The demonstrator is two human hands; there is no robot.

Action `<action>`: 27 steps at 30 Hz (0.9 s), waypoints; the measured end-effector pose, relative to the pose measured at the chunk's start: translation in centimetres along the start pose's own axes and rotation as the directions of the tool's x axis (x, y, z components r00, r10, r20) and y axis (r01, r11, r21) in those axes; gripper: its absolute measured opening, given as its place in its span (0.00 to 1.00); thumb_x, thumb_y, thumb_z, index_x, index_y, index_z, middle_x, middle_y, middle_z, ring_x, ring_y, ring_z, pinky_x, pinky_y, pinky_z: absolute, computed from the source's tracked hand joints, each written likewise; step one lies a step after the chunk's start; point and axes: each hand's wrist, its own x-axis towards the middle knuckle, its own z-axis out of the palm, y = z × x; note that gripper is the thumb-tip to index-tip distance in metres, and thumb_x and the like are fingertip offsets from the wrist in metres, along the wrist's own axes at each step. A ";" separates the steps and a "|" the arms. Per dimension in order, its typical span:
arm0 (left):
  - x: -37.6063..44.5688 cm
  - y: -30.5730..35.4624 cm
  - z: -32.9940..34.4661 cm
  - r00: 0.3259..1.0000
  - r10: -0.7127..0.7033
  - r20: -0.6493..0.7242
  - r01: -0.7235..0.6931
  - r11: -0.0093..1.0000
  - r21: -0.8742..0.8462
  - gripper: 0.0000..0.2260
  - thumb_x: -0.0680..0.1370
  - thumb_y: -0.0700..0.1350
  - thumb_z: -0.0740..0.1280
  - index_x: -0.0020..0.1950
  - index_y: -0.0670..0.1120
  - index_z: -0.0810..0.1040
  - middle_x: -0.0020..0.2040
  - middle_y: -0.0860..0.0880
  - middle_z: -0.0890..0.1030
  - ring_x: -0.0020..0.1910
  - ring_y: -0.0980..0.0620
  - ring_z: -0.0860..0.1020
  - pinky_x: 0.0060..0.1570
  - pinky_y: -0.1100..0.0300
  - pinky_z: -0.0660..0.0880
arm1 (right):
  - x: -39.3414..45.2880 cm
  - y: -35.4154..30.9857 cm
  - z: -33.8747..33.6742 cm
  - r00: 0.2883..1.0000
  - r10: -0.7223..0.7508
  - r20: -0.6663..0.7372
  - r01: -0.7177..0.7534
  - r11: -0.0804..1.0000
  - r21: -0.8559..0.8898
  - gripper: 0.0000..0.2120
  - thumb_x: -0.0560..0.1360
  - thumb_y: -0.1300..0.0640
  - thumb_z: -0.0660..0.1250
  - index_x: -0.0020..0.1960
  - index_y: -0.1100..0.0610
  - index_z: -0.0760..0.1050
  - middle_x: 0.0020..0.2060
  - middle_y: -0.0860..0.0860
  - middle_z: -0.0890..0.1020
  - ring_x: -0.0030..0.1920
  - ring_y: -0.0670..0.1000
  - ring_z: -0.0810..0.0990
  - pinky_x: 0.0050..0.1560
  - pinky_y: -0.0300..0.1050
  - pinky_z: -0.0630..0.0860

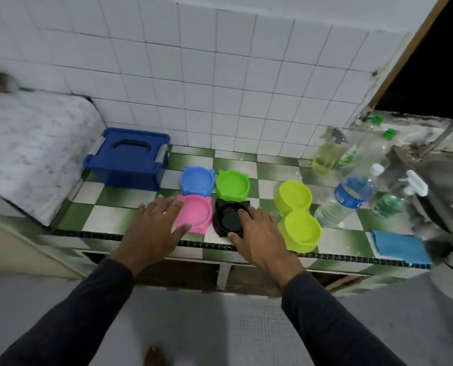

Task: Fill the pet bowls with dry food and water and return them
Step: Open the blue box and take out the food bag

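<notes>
On the tabletop (106, 207), the left hand (154, 225) hovers spread beside the pink bowl (196, 212); the right hand (259, 233) lies spread across the black bowl (226, 216).

I see desk (109, 196): glazed tile, green and white, glossy. Wall (220, 75): white glazed tile, slight sheen. Pink bowl (197, 211), blue bowl (196, 179), green bowl (232, 184), black bowl (229, 219), lime double bowl (298, 215): smooth moulded plastic, dull sheen. Blue box (130, 159): hard plastic. Water bottle (349, 199): clear plastic. Blue cloth (399, 245): soft, matt. Sink (447, 180): brushed metal.
</notes>
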 end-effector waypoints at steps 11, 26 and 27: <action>1.3 -17.1 -2.9 0.997 -0.071 -0.006 0.071 0.997 -0.037 0.40 0.76 0.70 0.43 0.82 0.50 0.62 0.80 0.45 0.66 0.80 0.42 0.61 0.77 0.39 0.61 | 9.8 -15.5 -0.3 0.998 -0.064 -0.018 0.065 0.997 0.037 0.34 0.79 0.37 0.59 0.78 0.55 0.61 0.77 0.60 0.64 0.76 0.62 0.63 0.76 0.59 0.59; 9.1 -28.9 -3.1 0.989 -0.143 -0.032 0.137 0.978 -0.156 0.40 0.76 0.70 0.48 0.81 0.47 0.64 0.79 0.42 0.67 0.79 0.41 0.62 0.77 0.43 0.63 | 21.6 -23.9 -0.4 0.996 -0.079 -0.032 0.082 0.990 0.116 0.32 0.80 0.39 0.61 0.77 0.56 0.61 0.75 0.59 0.65 0.75 0.61 0.63 0.76 0.57 0.59; 9.8 -29.3 -2.9 0.989 -0.142 -0.030 0.135 0.978 -0.161 0.40 0.76 0.70 0.47 0.81 0.47 0.64 0.78 0.42 0.67 0.79 0.41 0.63 0.77 0.43 0.63 | 22.3 -24.0 -0.4 0.997 -0.077 -0.027 0.080 0.989 0.121 0.32 0.80 0.39 0.60 0.78 0.56 0.61 0.76 0.59 0.64 0.75 0.61 0.62 0.76 0.57 0.59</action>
